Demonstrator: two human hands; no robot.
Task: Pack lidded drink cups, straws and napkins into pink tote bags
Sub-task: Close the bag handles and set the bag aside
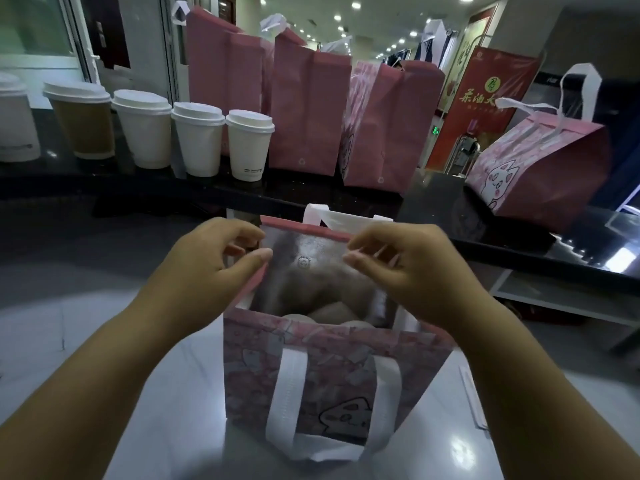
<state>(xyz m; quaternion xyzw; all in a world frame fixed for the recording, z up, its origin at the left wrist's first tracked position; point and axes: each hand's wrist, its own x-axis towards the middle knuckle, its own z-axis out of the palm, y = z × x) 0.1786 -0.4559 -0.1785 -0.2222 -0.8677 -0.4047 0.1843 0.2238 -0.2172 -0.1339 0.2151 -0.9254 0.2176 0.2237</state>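
A pink tote bag (pixel 332 375) with a cartoon print and white handles stands open in front of me on a pale surface. White cup lids (pixel 329 311) show inside it against a silvery lining. My left hand (pixel 211 261) pinches the left end of the bag's far rim. My right hand (pixel 405 265) pinches the right end of that same rim. Several lidded cups (pixel 247 145) stand in a row on the dark counter (pixel 311 195) behind. A wrapped straw (pixel 472 396) lies to the right of the bag.
Three tall pink bags (pixel 308 112) stand upright on the counter behind the cups. Another pink bag (pixel 543 164) with a cat print sits at the right on a glossy black ledge. A red banner (pixel 485 98) stands further back.
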